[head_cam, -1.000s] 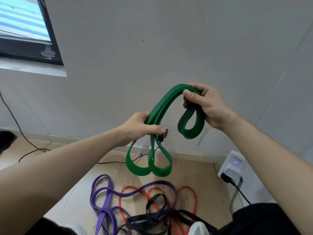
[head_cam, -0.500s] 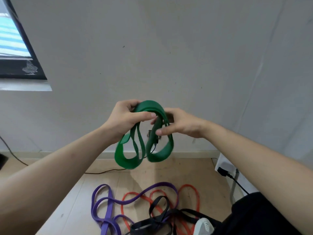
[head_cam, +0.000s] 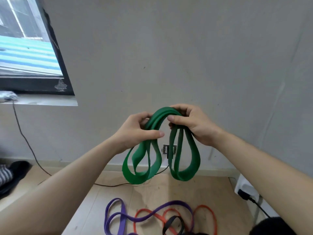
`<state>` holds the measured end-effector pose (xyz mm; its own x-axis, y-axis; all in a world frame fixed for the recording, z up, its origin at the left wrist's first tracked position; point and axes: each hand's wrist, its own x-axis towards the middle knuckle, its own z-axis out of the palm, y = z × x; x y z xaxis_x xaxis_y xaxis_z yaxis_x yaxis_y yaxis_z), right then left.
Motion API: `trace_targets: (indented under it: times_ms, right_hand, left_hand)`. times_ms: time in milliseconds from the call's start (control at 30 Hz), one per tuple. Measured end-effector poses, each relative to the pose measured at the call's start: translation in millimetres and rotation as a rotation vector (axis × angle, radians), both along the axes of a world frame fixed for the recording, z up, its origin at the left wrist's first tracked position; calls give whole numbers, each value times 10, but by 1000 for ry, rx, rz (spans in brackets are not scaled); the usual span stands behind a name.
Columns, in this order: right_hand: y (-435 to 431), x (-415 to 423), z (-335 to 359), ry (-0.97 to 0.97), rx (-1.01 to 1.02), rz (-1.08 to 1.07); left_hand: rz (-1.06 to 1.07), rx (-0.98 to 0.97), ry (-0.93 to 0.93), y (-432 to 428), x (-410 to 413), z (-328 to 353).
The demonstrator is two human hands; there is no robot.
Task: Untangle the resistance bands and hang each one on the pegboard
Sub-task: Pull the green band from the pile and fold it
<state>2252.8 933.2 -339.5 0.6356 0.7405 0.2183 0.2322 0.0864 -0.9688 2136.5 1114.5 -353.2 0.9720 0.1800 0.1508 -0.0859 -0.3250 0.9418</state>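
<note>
Both the left hand (head_cam: 135, 131) and right hand (head_cam: 193, 124) curl fingers round the green band (head_cam: 157, 116).

The green band (head_cam: 133, 178) is wide and flat, gathered into several strands that arch over at the top. The left hand (head_cam: 137, 131) and right hand (head_cam: 191, 122) grip it there, and its loops hang in two bunches. On the floor (head_cam: 152, 192) below, the purple band (head_cam: 169, 204), orange band (head_cam: 205, 206) and black band (head_cam: 172, 219) overlap, seemingly tangled together.
</note>
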Motion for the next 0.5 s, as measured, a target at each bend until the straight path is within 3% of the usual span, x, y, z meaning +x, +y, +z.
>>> trace_targets:
  times_ms: [133, 267, 500]
  right_hand:
    - [33, -19, 147, 26, 83, -79]
    - [106, -22, 331, 35, 169, -176]
    - [234, 57, 809, -135, 130, -106]
  left_hand:
    - [37, -12, -65, 24, -15, 73]
    - [133, -163, -219, 37, 8, 258]
    - [202, -425, -374, 148, 160, 865]
